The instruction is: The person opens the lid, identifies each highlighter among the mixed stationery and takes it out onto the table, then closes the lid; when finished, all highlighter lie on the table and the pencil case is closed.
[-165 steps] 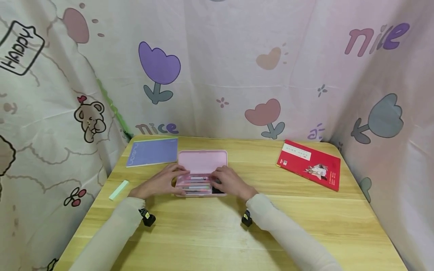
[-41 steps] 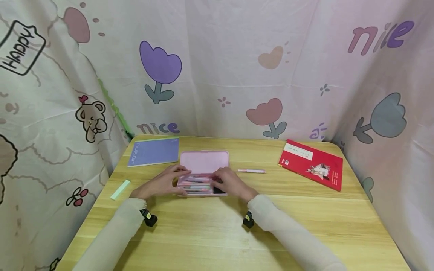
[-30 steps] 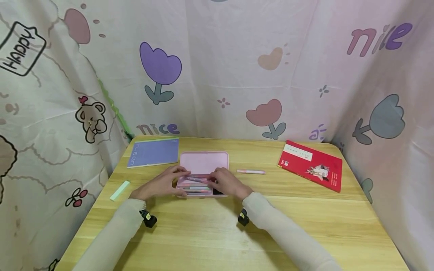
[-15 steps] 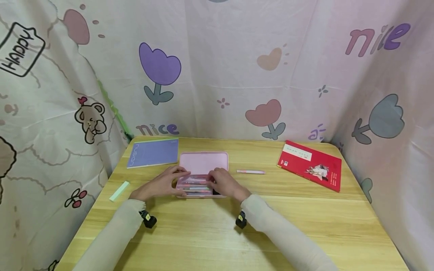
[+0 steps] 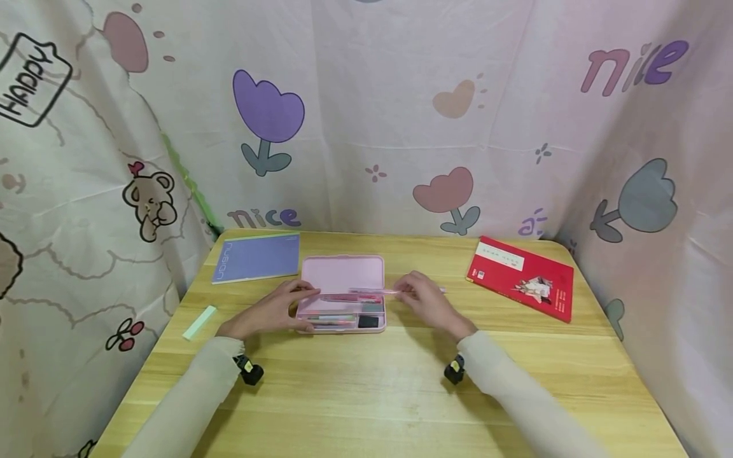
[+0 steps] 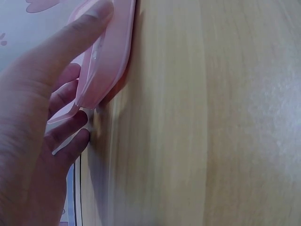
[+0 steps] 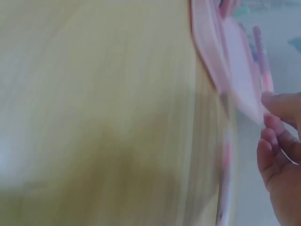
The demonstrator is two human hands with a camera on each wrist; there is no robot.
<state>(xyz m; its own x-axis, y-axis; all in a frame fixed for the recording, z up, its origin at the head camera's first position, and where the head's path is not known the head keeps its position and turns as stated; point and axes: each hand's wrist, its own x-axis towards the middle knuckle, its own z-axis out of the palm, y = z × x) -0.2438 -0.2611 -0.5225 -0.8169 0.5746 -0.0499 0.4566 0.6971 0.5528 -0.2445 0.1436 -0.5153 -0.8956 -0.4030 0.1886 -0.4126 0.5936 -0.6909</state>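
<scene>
A pink pencil case (image 5: 342, 272) lies with its lid up in the middle of the table, several pens (image 5: 329, 319) in its tray. My left hand (image 5: 279, 308) grips its left end, the thumb on the front rim in the left wrist view. To the right of the case my right hand (image 5: 426, 302) pinches a pink pen (image 7: 262, 54) by one end, and the pen points left over the case. Another pen (image 7: 225, 176) lies on the table beneath that hand, mostly hidden by it in the head view.
A black block (image 5: 368, 322) and a grey-green block (image 5: 372, 308) sit in the case's right compartments. A blue notebook (image 5: 258, 257) lies at the back left, a red book (image 5: 523, 277) at the right. A pale green strip (image 5: 199, 322) lies left of my left hand.
My right hand has drawn a pink pen out of the case and moved right with it. Earlier, another pen came to lie on the table. The left hand has stayed on the case.
</scene>
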